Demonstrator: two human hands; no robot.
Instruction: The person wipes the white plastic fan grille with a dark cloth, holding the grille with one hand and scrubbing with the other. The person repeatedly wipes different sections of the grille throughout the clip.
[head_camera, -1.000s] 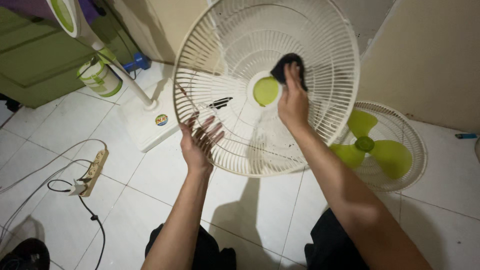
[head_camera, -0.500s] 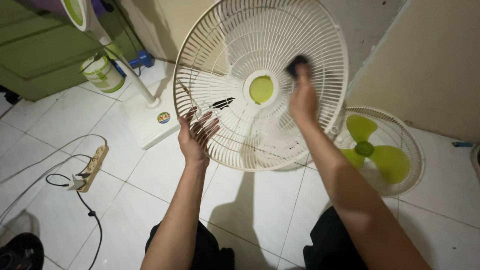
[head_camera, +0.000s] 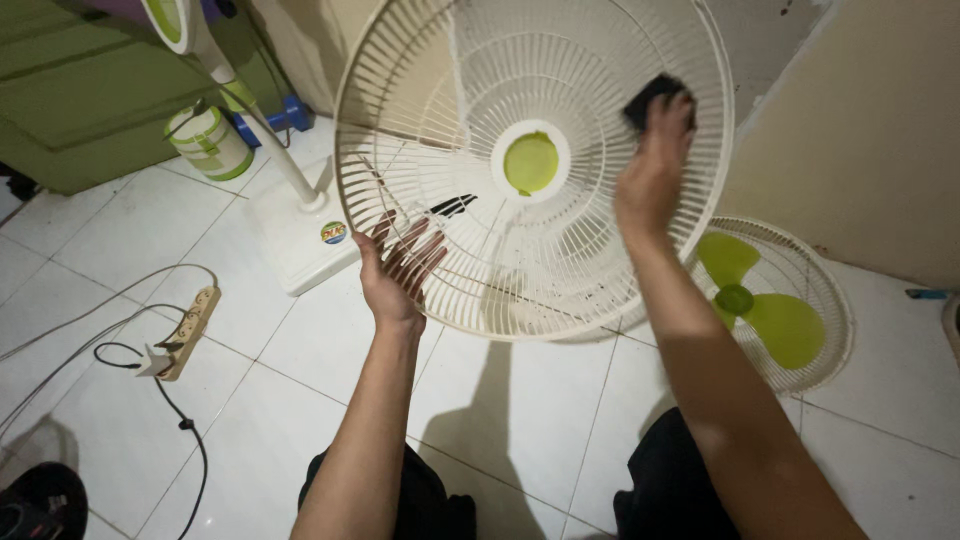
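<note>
My right hand (head_camera: 655, 165) has its fingers closed on a small dark cloth (head_camera: 652, 95). I press the cloth flat on the white fan cover (head_camera: 470, 90), up near its top right rim, so the cloth rubs the thin bars. The cloth sits right under my fingertips and pokes out a bit above them.

My left hand (head_camera: 395, 270) is open, with the fingers spread wide. They lie against the lower left part of the cover, from my side, and the bars run across them. I think I hold it this way so the cover stays up and does not tip when my other hand pushes on it. The cover stands tilted between my two hands, with its green round middle (head_camera: 531, 162) between them and a little higher than my left hand.

Past the cover, on the white tile floor (head_camera: 120, 230), stands the white fan stand (head_camera: 300, 235). A second cover with green blades (head_camera: 765, 305) lies flat by the wall on my right. A power strip (head_camera: 188, 325) with cords lies well off to my left. A green and white tub (head_camera: 208, 142) sits near the stand.
</note>
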